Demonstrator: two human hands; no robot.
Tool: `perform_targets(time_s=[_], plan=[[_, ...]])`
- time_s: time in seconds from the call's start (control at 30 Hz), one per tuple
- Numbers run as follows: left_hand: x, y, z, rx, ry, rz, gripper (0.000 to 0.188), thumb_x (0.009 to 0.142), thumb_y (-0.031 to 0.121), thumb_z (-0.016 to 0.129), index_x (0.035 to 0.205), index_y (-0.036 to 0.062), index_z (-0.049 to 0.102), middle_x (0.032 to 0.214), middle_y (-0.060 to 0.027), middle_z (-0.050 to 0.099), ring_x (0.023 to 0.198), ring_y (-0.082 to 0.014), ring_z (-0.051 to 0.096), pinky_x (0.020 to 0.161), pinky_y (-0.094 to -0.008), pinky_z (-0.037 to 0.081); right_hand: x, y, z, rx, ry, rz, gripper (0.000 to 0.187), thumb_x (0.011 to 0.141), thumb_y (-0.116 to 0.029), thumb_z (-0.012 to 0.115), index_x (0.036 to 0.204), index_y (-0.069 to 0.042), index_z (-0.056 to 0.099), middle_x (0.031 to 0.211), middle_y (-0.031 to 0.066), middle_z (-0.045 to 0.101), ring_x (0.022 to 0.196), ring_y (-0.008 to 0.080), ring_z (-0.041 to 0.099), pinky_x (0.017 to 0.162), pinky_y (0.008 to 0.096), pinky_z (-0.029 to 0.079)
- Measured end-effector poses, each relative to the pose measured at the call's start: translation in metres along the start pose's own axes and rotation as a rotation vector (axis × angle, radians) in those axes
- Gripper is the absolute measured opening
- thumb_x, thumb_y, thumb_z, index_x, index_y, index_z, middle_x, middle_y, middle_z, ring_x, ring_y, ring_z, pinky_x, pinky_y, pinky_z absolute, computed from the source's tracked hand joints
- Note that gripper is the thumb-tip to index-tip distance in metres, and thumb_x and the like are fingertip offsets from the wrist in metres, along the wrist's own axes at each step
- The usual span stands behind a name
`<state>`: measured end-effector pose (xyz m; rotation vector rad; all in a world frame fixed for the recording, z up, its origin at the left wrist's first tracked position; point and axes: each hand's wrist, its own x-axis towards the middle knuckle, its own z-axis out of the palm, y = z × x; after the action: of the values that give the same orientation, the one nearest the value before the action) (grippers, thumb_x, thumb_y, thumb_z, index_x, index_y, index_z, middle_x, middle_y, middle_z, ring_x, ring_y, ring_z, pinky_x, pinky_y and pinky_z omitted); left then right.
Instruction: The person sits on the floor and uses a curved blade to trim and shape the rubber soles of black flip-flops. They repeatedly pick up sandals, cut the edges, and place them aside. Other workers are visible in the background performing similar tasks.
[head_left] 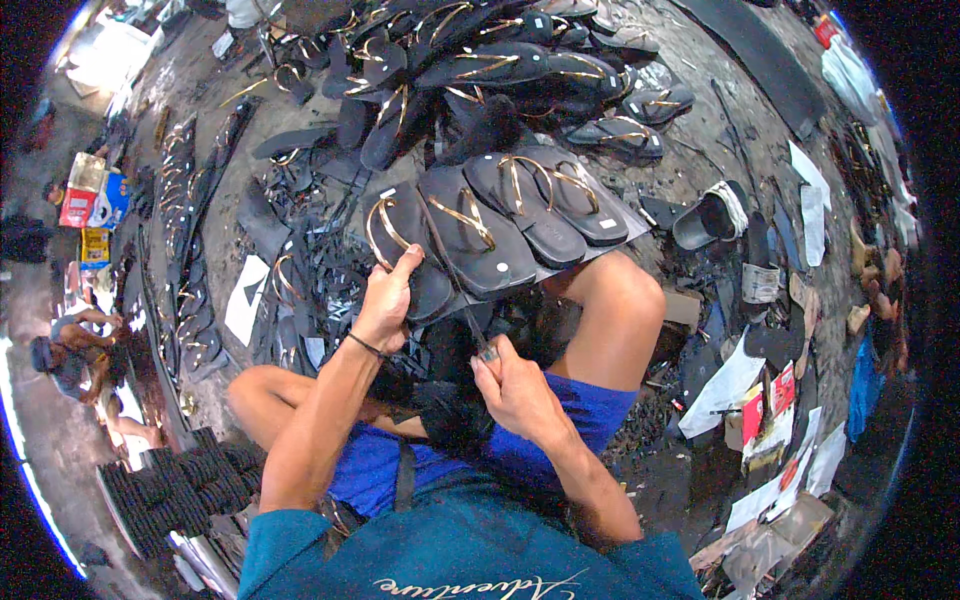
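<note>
A sandal-making workshop shows in the gold-strapped sandals (pixel 482 258) near the centre, a sandal heap (pixel 480 68) at twelve o'clock and black offcuts (pixel 335 215) at ten.

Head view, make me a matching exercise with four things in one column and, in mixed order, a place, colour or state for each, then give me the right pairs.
Things:
1. Left hand
2. Right hand
3. Big sandal pile
4. Shorts

Places, colours, states:
A. Bright blue
B. Closed around a thin tool
C. Near the top of the picture
D. Gripping the leftmost sandal of four lying side by side

Right pairs: 1-D, 2-B, 3-C, 4-A.
</note>
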<state>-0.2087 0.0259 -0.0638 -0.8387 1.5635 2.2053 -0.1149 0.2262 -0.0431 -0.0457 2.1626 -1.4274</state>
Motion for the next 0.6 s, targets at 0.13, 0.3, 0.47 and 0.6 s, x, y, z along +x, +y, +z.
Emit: perform_targets(time_s=[0.13, 0.3, 0.47, 0.6], plan=[[-0.004, -0.018, 0.006, -0.079, -0.027, 0.048, 0.032, 0.098, 0.022, 0.06, 0.124, 0.0034, 0.057, 0.112, -0.0048, 0.066, 0.094, -0.0144, 0.064, 0.083, -0.0312, 0.053, 0.023, 0.006, 0.005, -0.043, 0.082, -0.034, 0.03, 0.098, -0.026, 0.053, 0.104, 0.003, 0.056, 0.083, 0.0311, 0.065, 0.081, 0.0497, 0.064, 0.071, 0.0563, 0.051], [-0.008, -0.035, 0.017, -0.259, -0.028, 0.026, 0.031, 0.098, 0.019, 0.061, 0.125, 0.0047, 0.055, 0.112, -0.0051, 0.065, 0.094, -0.0162, 0.065, 0.083, -0.0324, 0.055, 0.05, 0.02, 0.021, -0.319, 0.107, 0.045, 0.031, 0.092, -0.028, 0.059, 0.1, 0.001, 0.065, 0.09, 0.0274, 0.068, 0.083, 0.0467, 0.066, 0.077, 0.0544, 0.053], [-0.012, -0.041, 0.028, -0.315, 0.017, 0.014, 0.028, 0.099, 0.026, 0.059, 0.118, 0.0045, 0.06, 0.102, -0.0064, 0.07, 0.086, -0.0188, 0.07, 0.077, -0.0338, 0.058, 0.08, 0.074, 0.037, -0.691, 0.246, -0.401, 0.034, 0.085, -0.021, 0.062, 0.115, -0.003, 0.063, 0.122, 0.0191, 0.065, 0.11, 0.0387, 0.062, 0.092, 0.048, 0.05], [-0.01, -0.041, 0.023, -0.349, -0.032, 0.002, 0.027, 0.1, 0.025, 0.058, 0.117, 0.0048, 0.061, 0.103, -0.0055, 0.07, 0.086, -0.0174, 0.069, 0.077, -0.0322, 0.058, 0.126, 0.118, 0.043, -0.304, 0.336, -0.443, 0.04, 0.091, -0.028, 0.057, 0.124, -0.006, 0.059, 0.126, 0.0138, 0.064, 0.114, 0.0321, 0.061, 0.096, 0.0452, 0.051]])
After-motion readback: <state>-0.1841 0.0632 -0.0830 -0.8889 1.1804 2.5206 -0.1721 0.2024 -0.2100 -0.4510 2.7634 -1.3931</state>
